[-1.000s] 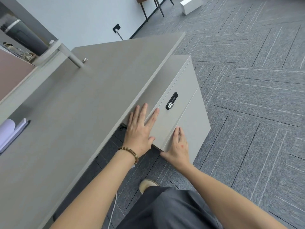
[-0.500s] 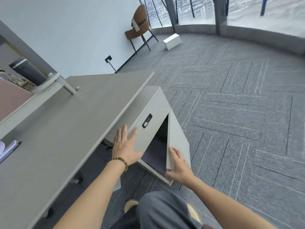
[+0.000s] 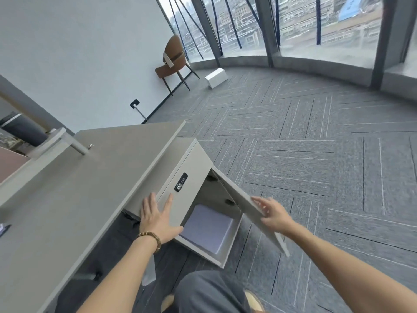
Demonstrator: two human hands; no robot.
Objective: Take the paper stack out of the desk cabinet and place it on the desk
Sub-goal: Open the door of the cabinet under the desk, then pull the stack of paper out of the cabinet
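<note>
Matt grey laminate desk (image 3: 67, 199) and cabinet (image 3: 187, 177); smooth white paper stack (image 3: 207, 227); ribbed grey carpet (image 3: 316, 166).

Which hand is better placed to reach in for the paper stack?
Left hand: it rests on the drawer front beside the paper stack, while the right hand holds the cabinet door open.

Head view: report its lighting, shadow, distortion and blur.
Head view: daylight comes from the windows; wide-angle distortion bows the window sill and tilts the desk; the cabinet interior is shaded, yet the paper stack reads pale and clear; the right hand on the door is slightly motion-blurred, the left hand sharper.
</note>
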